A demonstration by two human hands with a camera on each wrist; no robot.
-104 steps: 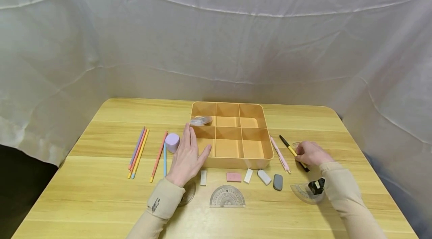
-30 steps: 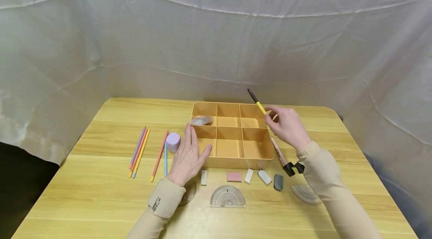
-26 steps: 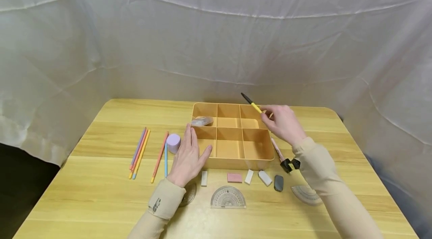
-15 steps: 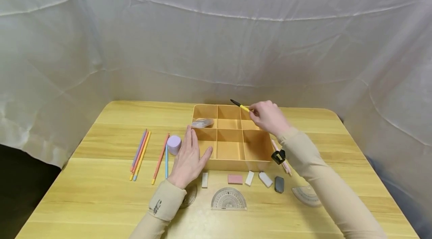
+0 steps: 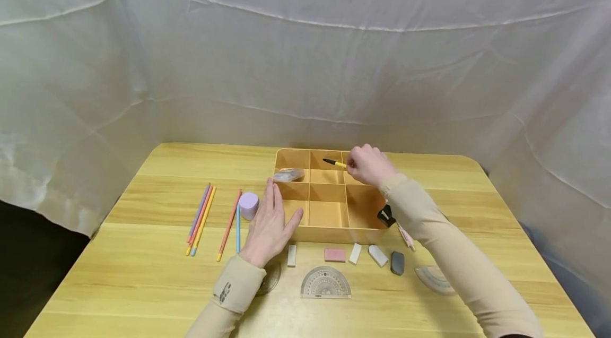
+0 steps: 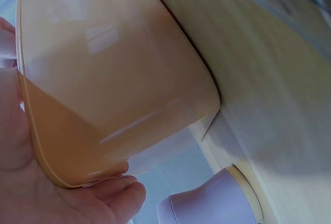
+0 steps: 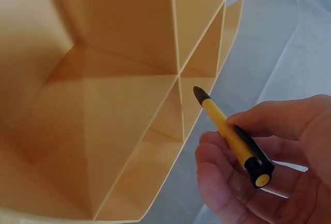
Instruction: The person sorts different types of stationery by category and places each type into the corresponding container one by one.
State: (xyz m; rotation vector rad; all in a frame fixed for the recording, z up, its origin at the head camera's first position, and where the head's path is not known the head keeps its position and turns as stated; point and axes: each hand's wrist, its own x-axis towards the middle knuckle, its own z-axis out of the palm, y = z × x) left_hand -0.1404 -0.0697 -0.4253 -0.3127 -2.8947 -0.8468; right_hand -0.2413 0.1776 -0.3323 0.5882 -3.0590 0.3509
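Observation:
A yellow-and-black pen (image 7: 226, 130) is pinched between the thumb and fingers of my right hand (image 5: 368, 164). Its dark tip reaches over the back row of an orange six-compartment box (image 5: 329, 235), tilted above the back middle compartment in the head view. My left hand (image 5: 268, 229) rests along the box's left front corner, fingers extended; in the left wrist view its palm lies against the rim. A clear plastic-wrapped item (image 5: 288, 174) sits in the back left compartment. My right hand and sleeve hide part of the back right compartment.
Left of the box are a lilac cylinder (image 5: 249, 205), a blue pencil (image 5: 238, 229), a red pencil (image 5: 230, 225) and several others. In front lie a pink eraser (image 5: 334, 256), white erasers, a grey eraser (image 5: 397, 262) and a clear protractor (image 5: 326, 283). A pink pen (image 5: 407, 237) lies right.
My right hand has picked the yellow-and-black pen off the table at the right, carried it up and left, then lowered it over the box's back row. The left hand stays at the box.

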